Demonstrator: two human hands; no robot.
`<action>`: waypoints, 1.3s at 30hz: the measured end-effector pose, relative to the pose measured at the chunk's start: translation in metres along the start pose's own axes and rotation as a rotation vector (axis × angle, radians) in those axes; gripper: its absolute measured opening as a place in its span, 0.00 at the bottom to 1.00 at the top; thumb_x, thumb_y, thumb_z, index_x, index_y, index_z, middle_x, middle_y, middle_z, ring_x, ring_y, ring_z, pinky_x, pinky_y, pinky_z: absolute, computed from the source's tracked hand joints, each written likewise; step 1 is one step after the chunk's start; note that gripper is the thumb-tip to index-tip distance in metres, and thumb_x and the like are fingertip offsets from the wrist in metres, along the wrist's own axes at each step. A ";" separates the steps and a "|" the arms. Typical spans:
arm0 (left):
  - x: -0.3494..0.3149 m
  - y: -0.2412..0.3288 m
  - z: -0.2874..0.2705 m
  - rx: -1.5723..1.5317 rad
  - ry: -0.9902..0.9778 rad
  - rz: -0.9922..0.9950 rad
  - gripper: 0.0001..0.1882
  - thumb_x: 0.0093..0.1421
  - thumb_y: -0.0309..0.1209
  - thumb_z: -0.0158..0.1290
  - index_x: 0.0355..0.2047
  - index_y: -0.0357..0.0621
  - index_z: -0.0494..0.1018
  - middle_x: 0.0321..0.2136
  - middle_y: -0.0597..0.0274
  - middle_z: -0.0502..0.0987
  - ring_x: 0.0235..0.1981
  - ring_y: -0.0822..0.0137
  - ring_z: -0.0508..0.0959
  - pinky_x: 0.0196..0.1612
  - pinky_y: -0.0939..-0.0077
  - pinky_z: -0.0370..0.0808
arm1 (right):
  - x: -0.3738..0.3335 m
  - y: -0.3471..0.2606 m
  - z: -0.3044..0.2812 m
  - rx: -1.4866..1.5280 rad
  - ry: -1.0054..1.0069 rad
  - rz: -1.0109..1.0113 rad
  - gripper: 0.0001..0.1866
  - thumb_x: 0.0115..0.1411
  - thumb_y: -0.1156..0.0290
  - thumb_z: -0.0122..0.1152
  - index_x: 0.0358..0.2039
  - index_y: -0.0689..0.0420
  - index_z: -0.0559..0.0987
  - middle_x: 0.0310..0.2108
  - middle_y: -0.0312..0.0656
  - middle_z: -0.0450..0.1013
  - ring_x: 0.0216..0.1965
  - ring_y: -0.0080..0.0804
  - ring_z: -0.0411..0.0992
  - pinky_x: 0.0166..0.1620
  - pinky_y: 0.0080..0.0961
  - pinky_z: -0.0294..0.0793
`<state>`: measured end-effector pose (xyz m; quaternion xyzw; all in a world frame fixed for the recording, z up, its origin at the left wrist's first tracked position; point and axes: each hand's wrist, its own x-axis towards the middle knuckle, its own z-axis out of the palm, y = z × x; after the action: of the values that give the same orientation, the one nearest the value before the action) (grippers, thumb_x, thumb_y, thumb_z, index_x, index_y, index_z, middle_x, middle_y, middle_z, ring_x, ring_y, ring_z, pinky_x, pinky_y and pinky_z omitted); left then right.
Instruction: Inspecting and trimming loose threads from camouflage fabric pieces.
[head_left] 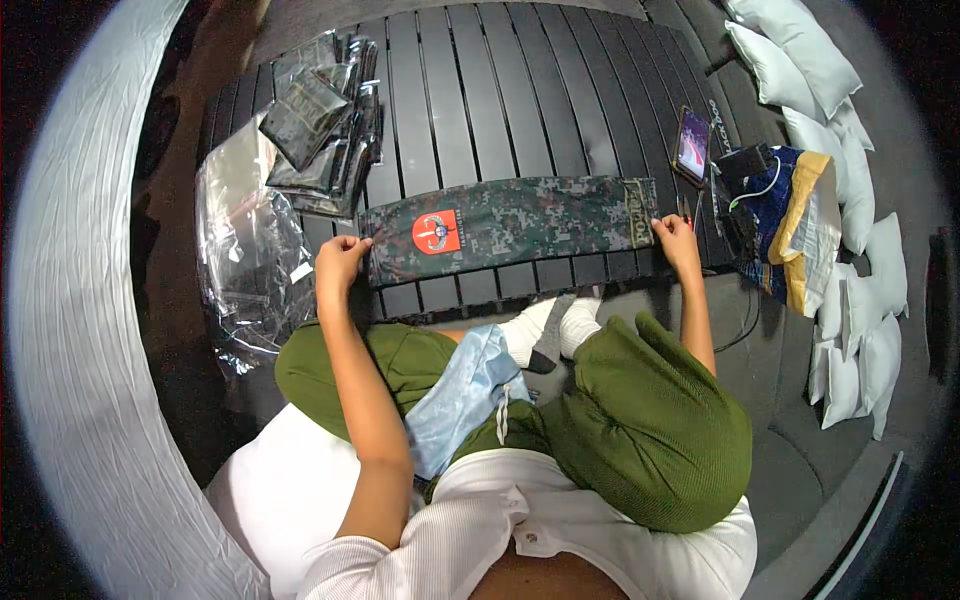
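A long camouflage fabric sleeve (540,225) lies flat across the black slatted table, a red shield-shaped emblem near its left end and a lettered band at its right end. My left hand (343,262) pinches the sleeve's left edge between thumb and fingers. At the opposite end, my right hand (677,245) has its fingertips closed on the right edge. The cloth is stretched out between both hands.
Folded camouflage pieces in clear bags (310,120) are piled at the far left, beside loose clear plastic bags (245,250). A phone (692,145) and a blue-and-yellow bag (800,225) are on the right. White pillows (790,50) line the right side. Light blue cloth (465,390) lies on my lap.
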<state>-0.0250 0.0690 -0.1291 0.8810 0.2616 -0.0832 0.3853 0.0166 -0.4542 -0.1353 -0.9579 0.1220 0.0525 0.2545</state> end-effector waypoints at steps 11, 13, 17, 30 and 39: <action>-0.027 0.050 0.018 -0.011 0.685 0.284 0.14 0.54 0.36 0.50 0.30 0.36 0.68 0.25 0.59 0.66 0.26 0.67 0.67 0.32 0.75 0.66 | -0.018 -0.032 0.005 -0.240 0.276 -0.081 0.18 0.53 0.59 0.51 0.38 0.60 0.68 0.41 0.50 0.64 0.43 0.48 0.61 0.45 0.37 0.59; -0.039 0.072 0.025 -0.172 0.617 0.431 0.10 0.56 0.33 0.46 0.31 0.37 0.68 0.28 0.55 0.65 0.31 0.59 0.68 0.36 0.70 0.65 | -0.020 -0.043 0.010 -0.192 0.504 -0.343 0.18 0.55 0.62 0.48 0.40 0.62 0.67 0.40 0.51 0.65 0.43 0.48 0.61 0.47 0.38 0.59; -0.046 0.075 0.062 -0.003 0.364 0.661 0.13 0.57 0.32 0.44 0.39 0.39 0.67 0.40 0.53 0.67 0.43 0.55 0.67 0.47 0.68 0.62 | -0.023 -0.069 0.024 -0.105 0.323 -0.583 0.25 0.56 0.61 0.46 0.51 0.61 0.61 0.51 0.50 0.58 0.55 0.47 0.52 0.55 0.37 0.49; -0.020 0.029 0.044 0.080 0.514 0.122 0.17 0.52 0.38 0.50 0.42 0.48 0.67 0.40 0.59 0.68 0.44 0.55 0.64 0.46 0.59 0.58 | 0.030 -0.009 -0.004 0.199 0.274 -0.223 0.15 0.53 0.61 0.53 0.34 0.61 0.75 0.34 0.48 0.71 0.38 0.38 0.69 0.43 0.28 0.64; -0.008 0.026 0.037 -0.159 0.476 0.112 0.15 0.47 0.38 0.56 0.23 0.36 0.72 0.20 0.57 0.74 0.20 0.62 0.72 0.27 0.73 0.68 | 0.062 -0.027 -0.011 0.188 0.028 -0.025 0.23 0.45 0.51 0.60 0.24 0.63 0.76 0.20 0.44 0.72 0.23 0.32 0.71 0.31 0.23 0.66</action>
<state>-0.0161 0.0240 -0.1355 0.8558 0.3013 0.1688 0.3851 0.0843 -0.4494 -0.1232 -0.9320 0.1179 0.0241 0.3419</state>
